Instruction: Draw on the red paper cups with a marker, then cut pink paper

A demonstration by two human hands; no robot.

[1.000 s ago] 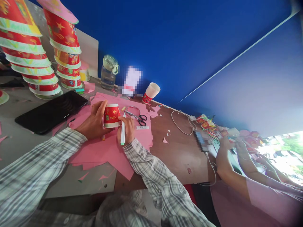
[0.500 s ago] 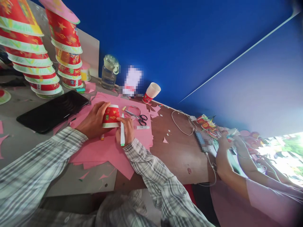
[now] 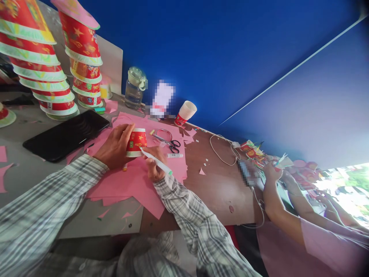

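Observation:
My left hand (image 3: 117, 146) is wrapped round a red paper cup (image 3: 137, 144) with gold stars, turned upside down so its white rim faces down. In my right hand (image 3: 157, 163) is a white marker (image 3: 158, 161) with a green end, gripped like a pen. Its tip meets or nearly meets the cup's lower right side. Beneath both hands lie sheets of pink paper (image 3: 121, 184). Right of the cup, scissors (image 3: 173, 146) with black handles rest on the paper beside a second white marker (image 3: 174, 156) and a red ring-shaped item (image 3: 164, 134).
Leaning stacks of upturned red cups (image 3: 86, 42) rise at the left, near a black phone or tablet (image 3: 66, 134). A glass jug (image 3: 134, 90) and nested cups (image 3: 186, 113) stand along the blue wall. A white cable (image 3: 211, 146) and a co-worker's arms (image 3: 273, 192) are at the right.
My right hand has tilted the marker from upright to slanting, bringing its tip to the cup's side. The cup stays in my left hand. The whole view has shifted slightly.

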